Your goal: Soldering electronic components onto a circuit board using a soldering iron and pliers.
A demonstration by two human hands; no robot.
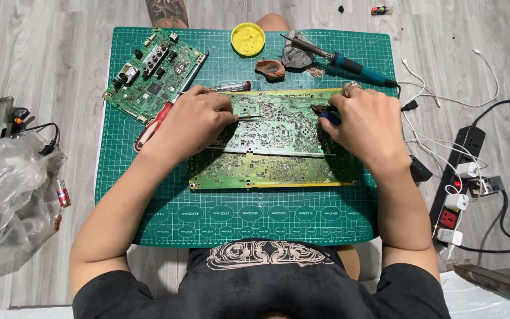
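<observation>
A large green circuit board (273, 127) lies solder side up on a second green board (267, 172), both on a green cutting mat (237, 212). My left hand (193, 121) rests on the upper board's left part and pinches thin metal tweezers (249, 117) that point right. My right hand (364, 124) rests on the board's right end and grips a small blue-handled tool (329, 116) with its tip on the board. A ring sits on one finger of the right hand.
A smaller green board (151, 74), a red-handled screwdriver (154, 125), a small clear-handled screwdriver (231, 87), a yellow round tin (248, 39) and a teal soldering iron (349, 64) lie on the mat. A power strip (458, 177) with cables is right; a plastic bag (7, 195) left.
</observation>
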